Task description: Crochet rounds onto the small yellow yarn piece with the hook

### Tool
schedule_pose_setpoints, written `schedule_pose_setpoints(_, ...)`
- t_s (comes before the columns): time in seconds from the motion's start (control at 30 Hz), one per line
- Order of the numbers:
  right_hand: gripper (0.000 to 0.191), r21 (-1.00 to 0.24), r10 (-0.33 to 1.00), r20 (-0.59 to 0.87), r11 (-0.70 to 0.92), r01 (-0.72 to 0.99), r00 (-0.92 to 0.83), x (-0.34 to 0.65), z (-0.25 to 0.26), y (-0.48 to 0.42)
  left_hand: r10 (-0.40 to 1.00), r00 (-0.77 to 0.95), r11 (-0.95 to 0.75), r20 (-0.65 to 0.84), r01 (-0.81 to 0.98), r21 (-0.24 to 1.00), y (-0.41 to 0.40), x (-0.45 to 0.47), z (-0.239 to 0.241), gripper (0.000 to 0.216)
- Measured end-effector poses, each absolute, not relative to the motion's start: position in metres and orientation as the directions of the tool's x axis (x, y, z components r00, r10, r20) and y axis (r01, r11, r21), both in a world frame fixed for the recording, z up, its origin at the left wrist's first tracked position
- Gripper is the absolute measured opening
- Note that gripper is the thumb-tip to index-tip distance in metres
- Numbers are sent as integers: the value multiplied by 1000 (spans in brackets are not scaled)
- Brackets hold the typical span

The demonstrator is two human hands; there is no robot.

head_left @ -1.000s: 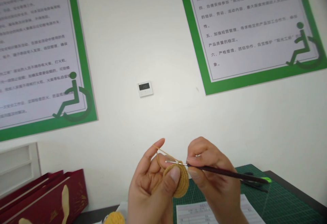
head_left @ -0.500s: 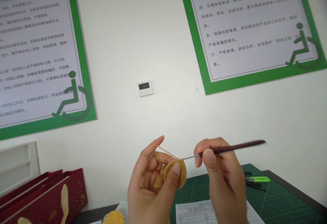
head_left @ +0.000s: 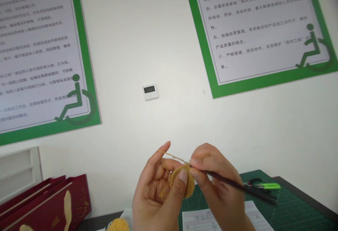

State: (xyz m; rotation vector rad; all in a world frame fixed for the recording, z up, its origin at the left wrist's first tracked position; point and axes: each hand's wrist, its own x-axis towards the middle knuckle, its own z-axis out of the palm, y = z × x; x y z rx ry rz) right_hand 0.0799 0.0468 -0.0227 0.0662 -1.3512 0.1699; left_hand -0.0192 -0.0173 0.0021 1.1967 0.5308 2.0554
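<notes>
Between the thumb and fingers of my left hand is a small round mustard-yellow crochet piece. A strand of yarn runs from my raised left index finger to the top edge of the piece. My right hand grips a crochet hook with a dark handle, its fingertips close against the piece. The hook's metal tip is at the edge stitches, near the yarn, and the handle slants down to the right, blurred at its end.
Below the hands lie a green cutting mat and a printed sheet. Pliers and a bright green-handled tool rest on the mat. A yellow yarn ball and dark red gift bags are at lower left.
My right hand has moved left, up to the crochet piece. The hook has pushed in at the edge, and its handle has swung from tilting up to tilting down at the right.
</notes>
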Motion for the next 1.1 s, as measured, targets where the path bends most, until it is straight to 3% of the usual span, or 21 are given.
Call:
schedule_pose_setpoints(0.07,33,155,-161,964,987,44,212,81,-22,46,816,-256,-575,518,-442,688,-19,-22,4,52)
schedule_pose_setpoints(0.1,32,178,-181,957,983,34,225,79,-21,45,861,-198,-501,468,-490,714,-20,-23,5,54)
schedule_pose_setpoints(0.13,25,151,-135,956,987,-45,261,76,-21,44,896,-145,-428,420,-532,731,-21,-25,7,55)
schedule_pose_setpoints(0.23,7,-48,207,927,893,-448,313,65,-20,40,928,-78,-339,364,-584,737,-22,-31,11,56)
schedule_pose_setpoints(0.33,13,-151,432,863,716,-681,263,59,-20,37,924,-64,-343,378,-580,739,-21,-36,11,56)
schedule_pose_setpoints(0.5,28,-280,616,788,376,-883,13,65,-21,36,902,-53,-382,429,-562,733,-17,-37,6,46)
schedule_pose_setpoints(0.67,31,-447,700,677,144,-883,-229,66,-18,34,787,-240,-614,568,-395,684,-15,-28,3,39)
schedule_pose_setpoints(0.73,33,-475,730,655,197,-858,-195,64,-17,34,757,-277,-653,592,-355,669,-15,-25,2,43)
schedule_pose_setpoints(0.9,13,-410,619,778,629,-660,106,63,-19,36,721,-330,-693,610,-318,647,-15,-21,4,46)
schedule_pose_setpoints(0.97,11,-402,590,798,673,-621,123,64,-21,38,722,-338,-691,603,-321,648,-15,-21,4,44)
schedule_pose_setpoints(1.1,14,-407,622,778,605,-685,87,66,-25,43,738,-327,-675,591,-334,658,-15,-22,3,43)
